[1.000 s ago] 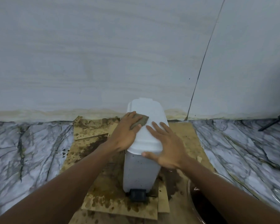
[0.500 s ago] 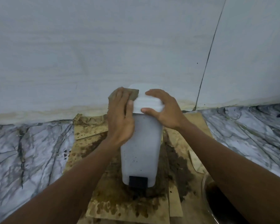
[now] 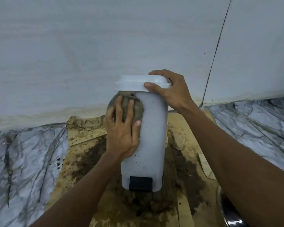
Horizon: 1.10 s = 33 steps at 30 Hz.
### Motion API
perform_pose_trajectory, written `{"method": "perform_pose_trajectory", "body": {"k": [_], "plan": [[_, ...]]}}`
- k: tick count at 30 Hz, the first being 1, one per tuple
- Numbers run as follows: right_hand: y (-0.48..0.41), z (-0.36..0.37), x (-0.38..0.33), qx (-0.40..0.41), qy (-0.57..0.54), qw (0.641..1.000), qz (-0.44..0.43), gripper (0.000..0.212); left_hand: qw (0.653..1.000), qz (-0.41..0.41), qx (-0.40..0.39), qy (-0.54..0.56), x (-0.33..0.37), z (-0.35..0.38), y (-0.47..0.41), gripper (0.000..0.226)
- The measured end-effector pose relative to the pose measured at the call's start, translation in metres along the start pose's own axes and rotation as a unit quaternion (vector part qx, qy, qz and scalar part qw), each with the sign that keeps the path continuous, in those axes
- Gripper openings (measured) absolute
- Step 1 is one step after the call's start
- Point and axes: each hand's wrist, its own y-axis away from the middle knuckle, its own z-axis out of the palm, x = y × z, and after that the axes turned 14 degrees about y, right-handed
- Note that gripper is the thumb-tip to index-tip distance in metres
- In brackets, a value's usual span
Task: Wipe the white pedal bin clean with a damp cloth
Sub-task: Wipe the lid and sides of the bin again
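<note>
The white pedal bin [image 3: 152, 136] stands upright on wet cardboard, its black pedal [image 3: 140, 182] facing me and dark specks on its front. A grey-brown damp cloth [image 3: 138, 107] lies against the bin's upper left side, just under the lid rim. My left hand [image 3: 121, 128] presses the cloth flat onto the bin with spread fingers. My right hand [image 3: 169, 89] grips the right edge of the white lid [image 3: 131, 83], thumb on the front rim and fingers over the top.
Stained, soaked cardboard sheets [image 3: 82, 161] cover the marble floor [image 3: 23, 161] under the bin. A pale wall [image 3: 105, 46] rises right behind it. The rim of a dark basin [image 3: 226, 210] shows at the lower right.
My view dropped lower, level with the bin. My left hand slid the cloth from the lid down onto the bin's upper left side. My right hand stayed gripping the lid's right edge.
</note>
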Motion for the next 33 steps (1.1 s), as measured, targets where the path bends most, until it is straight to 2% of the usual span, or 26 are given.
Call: {"method": "perform_pose_trajectory", "body": {"k": [3,6,11,15,17,21,25,33], "plan": [[-0.004,0.001,0.0,-0.007,-0.005,1.0,-0.001,0.037,0.999,-0.034,0.024,0.029,0.005,0.005,-0.007,0.061],[-0.006,-0.001,0.006,-0.02,-0.017,1.0,-0.005,0.037,0.998,-0.033,0.023,0.044,0.023,0.015,-0.015,0.06],[-0.008,-0.011,0.02,-0.027,-0.034,0.999,-0.006,0.042,0.998,0.024,-0.045,-0.044,0.046,0.029,-0.021,0.06],[-0.012,-0.011,0.019,-0.034,-0.057,0.998,0.011,0.038,0.992,0.07,-0.084,-0.057,0.062,0.033,-0.031,0.059],[-0.013,-0.013,0.016,-0.043,-0.053,0.998,0.014,0.036,0.983,0.121,-0.122,-0.07,0.066,0.033,-0.033,0.058],[-0.009,-0.013,0.013,-0.056,-0.048,0.997,0.003,0.038,0.945,0.245,-0.198,-0.093,0.051,0.027,-0.019,0.057],[-0.009,-0.011,0.01,-0.059,-0.065,0.996,0.024,0.039,0.883,0.348,-0.296,-0.106,0.029,0.016,0.017,0.054],[-0.004,-0.015,0.01,-0.06,-0.082,0.995,0.026,0.037,0.792,0.443,-0.418,-0.047,-0.004,0.0,0.046,0.047]]}}
